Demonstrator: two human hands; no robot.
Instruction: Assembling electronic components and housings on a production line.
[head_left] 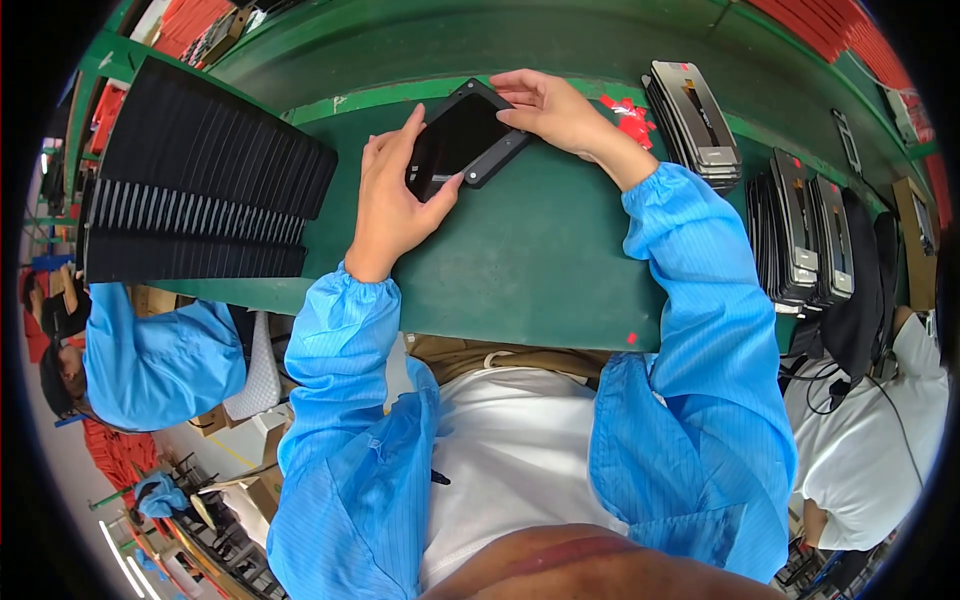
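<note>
A black rectangular fixture (500,156) with pale round dots at its corners lies at a slant on the green bench top. Set in it is a dark, glossy phone screen (458,135). My left hand (392,200) grips the fixture's near left end, fingers along the left side and thumb at the lower corner. At the far right end is my right hand (556,115), its thumb over the top near the screen's edge and its fingers curled past the far side. Parts of the fixture's edges are hidden under both hands.
On the left stands a long row of black slotted trays (210,180). Stacked phone screen panels (700,125) and further stacks (795,225) line the right side. Red tape pieces (632,125) lie near my right wrist. Co-workers sit on both sides, one in a blue sleeve (165,355).
</note>
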